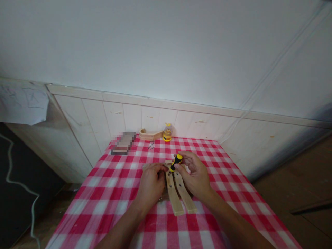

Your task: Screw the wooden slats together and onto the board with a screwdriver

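My right hand [197, 174] grips a screwdriver [177, 161] with a yellow and black handle. The tool leans over a light wooden piece with two curved slats [174, 200], its lower end at the upper part of the left slat. Dark round holes or screws show in both slats. On the left side, my left hand [152, 180] is closed on the wooden piece, fingers curled near the screwdriver's lower end. Parts of the piece beneath both hands are hidden.
A red and white checked cloth [124, 204] covers the table. Towards the wall stand a clear and yellow container [167, 132] and a curved wooden part [150, 135]. Small metal bits [151, 145] and a blurred flat rectangular object [124, 143] lie nearby.
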A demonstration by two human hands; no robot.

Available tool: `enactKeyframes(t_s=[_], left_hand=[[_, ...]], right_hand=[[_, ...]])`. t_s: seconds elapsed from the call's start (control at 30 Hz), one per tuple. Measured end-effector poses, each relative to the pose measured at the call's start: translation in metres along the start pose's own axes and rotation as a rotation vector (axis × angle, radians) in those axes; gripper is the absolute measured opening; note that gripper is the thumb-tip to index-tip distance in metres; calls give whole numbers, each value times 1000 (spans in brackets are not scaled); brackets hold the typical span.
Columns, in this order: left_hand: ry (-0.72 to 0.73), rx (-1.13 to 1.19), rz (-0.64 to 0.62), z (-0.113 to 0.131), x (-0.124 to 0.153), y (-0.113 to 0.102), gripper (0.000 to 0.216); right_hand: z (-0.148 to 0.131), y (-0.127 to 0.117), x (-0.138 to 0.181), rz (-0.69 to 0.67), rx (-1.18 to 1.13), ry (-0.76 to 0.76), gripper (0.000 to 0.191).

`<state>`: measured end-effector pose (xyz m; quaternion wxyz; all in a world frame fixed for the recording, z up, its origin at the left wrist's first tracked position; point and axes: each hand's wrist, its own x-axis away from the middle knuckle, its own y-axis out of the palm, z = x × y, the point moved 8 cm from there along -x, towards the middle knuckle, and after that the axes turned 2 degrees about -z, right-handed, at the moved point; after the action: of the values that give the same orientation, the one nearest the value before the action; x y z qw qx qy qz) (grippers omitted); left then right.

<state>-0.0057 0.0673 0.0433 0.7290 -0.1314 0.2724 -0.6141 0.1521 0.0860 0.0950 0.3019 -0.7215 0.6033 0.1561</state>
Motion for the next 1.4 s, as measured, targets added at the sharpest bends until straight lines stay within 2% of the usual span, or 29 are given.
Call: enactKeyframes(t_s=[0.23,0.77,1.4], left_hand=[[12,-2,-16,-1,-1,1,30],[1,-5,-21,2,0,0,30],[3,-24,-12,0,0,1,29]], right_hand=[[-4,3,0,-39,87,3,30],[-4,1,0,25,88,-12,27],[-1,0,1,35,84,-46,26]])
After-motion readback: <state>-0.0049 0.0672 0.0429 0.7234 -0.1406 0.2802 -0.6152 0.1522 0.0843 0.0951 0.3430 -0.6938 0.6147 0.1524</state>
